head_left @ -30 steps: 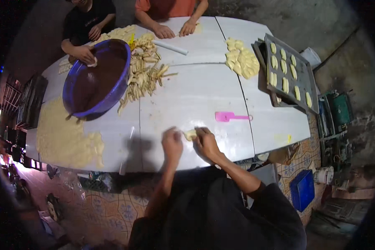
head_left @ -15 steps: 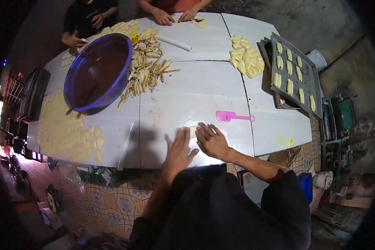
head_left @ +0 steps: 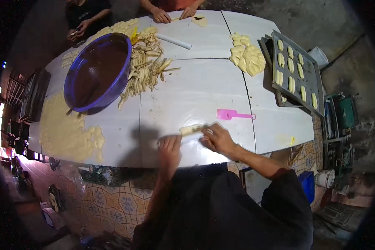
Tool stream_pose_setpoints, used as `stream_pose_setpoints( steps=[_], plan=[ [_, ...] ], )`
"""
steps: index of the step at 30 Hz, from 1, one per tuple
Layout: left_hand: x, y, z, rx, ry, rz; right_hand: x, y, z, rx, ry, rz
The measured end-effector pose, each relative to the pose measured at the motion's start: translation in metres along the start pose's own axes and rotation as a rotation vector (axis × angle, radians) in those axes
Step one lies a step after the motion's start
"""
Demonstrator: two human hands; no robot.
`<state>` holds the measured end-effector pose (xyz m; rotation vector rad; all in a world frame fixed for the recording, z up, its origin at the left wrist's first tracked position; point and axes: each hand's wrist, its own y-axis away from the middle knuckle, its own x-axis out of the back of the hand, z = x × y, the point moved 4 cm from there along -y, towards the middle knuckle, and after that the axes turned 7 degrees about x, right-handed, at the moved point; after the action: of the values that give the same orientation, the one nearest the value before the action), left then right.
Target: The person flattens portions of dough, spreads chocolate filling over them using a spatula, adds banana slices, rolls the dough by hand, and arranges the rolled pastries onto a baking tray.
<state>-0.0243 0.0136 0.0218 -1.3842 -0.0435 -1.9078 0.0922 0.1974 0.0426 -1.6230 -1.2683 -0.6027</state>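
A small flattened strip of pale dough (head_left: pixel 190 129) lies on the white table in front of me. Just on its near side is a white rolling rod (head_left: pixel 191 138), stretched between my hands and blurred by motion. My left hand (head_left: pixel 169 151) is closed over the rod's left end. At the right end, the curled fingers of my right hand (head_left: pixel 217 139) grip the rod beside the dough. Some of those fingertips are hidden.
A pink scraper (head_left: pixel 227 114) lies beyond my right hand. Banana pieces (head_left: pixel 145 71) are heaped beside a blue basin (head_left: pixel 128 68) of brown filling. Sheet dough (head_left: pixel 60 129) covers the left; dough pieces (head_left: pixel 249 59) and trays of shaped dough (head_left: pixel 298 93) are at right. Two people work opposite.
The rod has left its place on the table at the left and is now between my hands. My palms have come off the dough strip, which now shows more fully.
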Motion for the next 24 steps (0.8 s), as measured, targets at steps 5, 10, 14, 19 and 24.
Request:
stream_pose_setpoints(
  steps=[5, 10, 14, 19, 24],
  plan=[
    [-0.017, 0.014, -0.004, 0.218, -0.038, -0.008, -0.027, 0.003, 0.021, 0.065, 0.038, 0.087],
    [-0.011, 0.033, 0.011, 0.221, -0.015, -0.191, -0.013, 0.042, 0.017, 0.091, -0.095, 0.014],
    [-0.021, -0.017, 0.013, 0.261, -0.26, -0.238, -0.031, 0.002, 0.035, -0.067, 0.215, 0.02],
    [-0.05, -0.115, -0.042, 0.344, -0.614, 0.029, -0.029, -0.072, 0.064, -0.251, 0.27, 0.189],
    [-0.065, -0.17, -0.063, 0.5, -0.501, 0.151, 0.0, -0.069, 0.11, -0.409, 0.196, 0.143]
  ],
)
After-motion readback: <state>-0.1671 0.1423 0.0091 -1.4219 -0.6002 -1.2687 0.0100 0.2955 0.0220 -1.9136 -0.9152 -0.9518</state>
